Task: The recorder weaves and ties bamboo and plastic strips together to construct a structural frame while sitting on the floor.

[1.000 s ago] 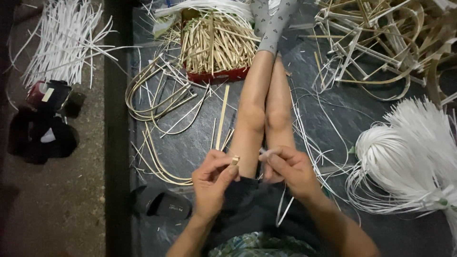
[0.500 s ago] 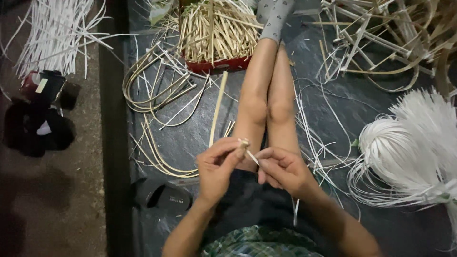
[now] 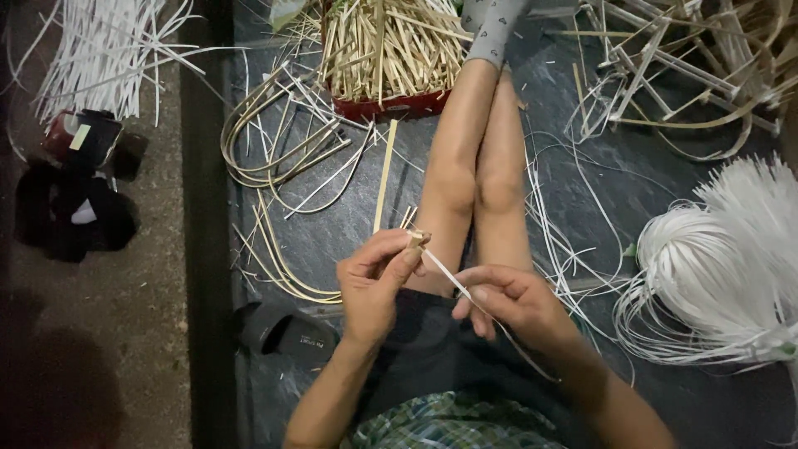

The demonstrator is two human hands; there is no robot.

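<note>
My left hand [image 3: 376, 283] is closed, thumb & fingers pinching a short stub of bamboo stick [image 3: 415, 239] just above my knees. My right hand [image 3: 509, 301] is loosely curled, fingertips nipping a thin white strip [image 3: 449, 279] that runs from the stub diagonally down past my right wrist; its far end gets lost against my dark shorts, can't tell where it stops. Both hands sit over my lap, near each other but not touching. My 2 legs [image 3: 478, 166] stretch out on a dark mat [image 3: 582, 191]. Beyond my feet there's a red tray [image 3: 391, 106] heaped w/ cut sticks. Curved cane loops [image 3: 274, 150] lie left of the legs, a big white strip bundle [image 3: 715, 266] at right.
</note>
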